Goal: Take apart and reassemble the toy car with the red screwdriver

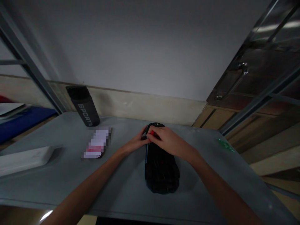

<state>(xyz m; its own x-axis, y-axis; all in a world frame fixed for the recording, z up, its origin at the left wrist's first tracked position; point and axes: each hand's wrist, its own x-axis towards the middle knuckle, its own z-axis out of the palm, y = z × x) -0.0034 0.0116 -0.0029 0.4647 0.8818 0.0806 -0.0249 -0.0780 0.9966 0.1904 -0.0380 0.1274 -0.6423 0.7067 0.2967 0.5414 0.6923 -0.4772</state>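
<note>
A long black object with rounded ends [161, 173] lies on the grey table, stretching away from me. It looks like the underside of a toy car, with a blue edge on its left side. My left hand [138, 141] rests against the left side of its far end, fingers around the edge. Over that same end is my right hand [170, 142], its fingers closed around a small red tool [152, 132] that touches the black object. The tool's tip is hidden by the fingers.
At the back left stands a dark SPORTS bottle [85, 107], with a blurred phone [97, 142] in front. A white case [25, 159] lies at the left, a green wrapper [226, 145] at the right. Metal frame bars rise on both sides.
</note>
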